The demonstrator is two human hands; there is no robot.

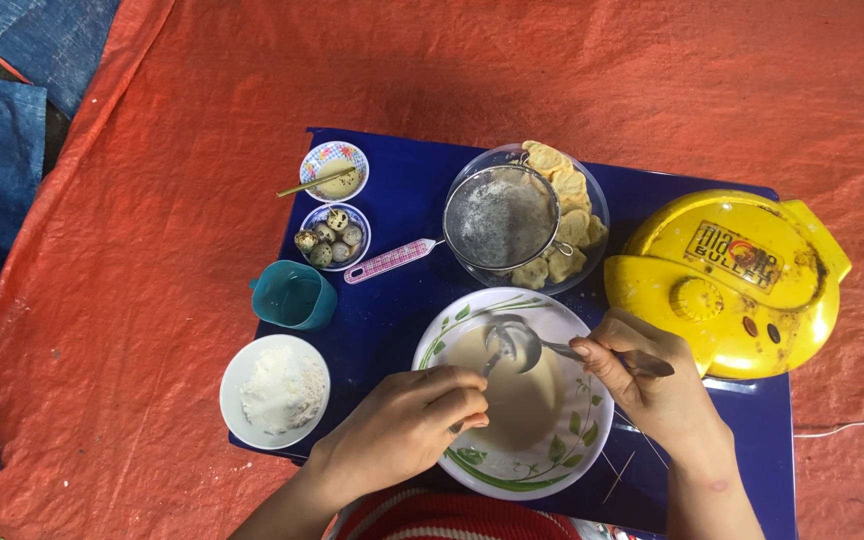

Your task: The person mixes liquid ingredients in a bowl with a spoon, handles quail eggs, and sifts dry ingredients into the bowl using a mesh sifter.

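Over the wide white plate with a green leaf pattern (572, 440), which sits at the near edge of the low dark blue desk (402, 190) and holds a pool of pale beige batter (522, 400), both hands are busy. The right hand (652, 385) is closed around the handle of a metal ladle (520, 345), whose bowl hangs tilted above the batter near the plate's far rim. The left hand (407, 425) is curled shut on a thin utensil (489, 368) whose tip touches the ladle's bowl; what kind of utensil it is cannot be told. Left of the plate stands a small white bowl of white flour (275, 390), and beyond that a teal plastic cup (294, 296). Farther from the plate, at the desk's far left, are a small patterned bowl of speckled quail eggs (332, 238) and another patterned dish with a gold-coloured stick resting in it (334, 172). Directly beyond the plate, a glass bowl of pale round wafers (572, 215) carries a round metal sieve with a pink handle (500, 218). To the plate's right sits a yellow round-lidded appliance (727, 282). An orange tarp (202, 120) lies under the desk.
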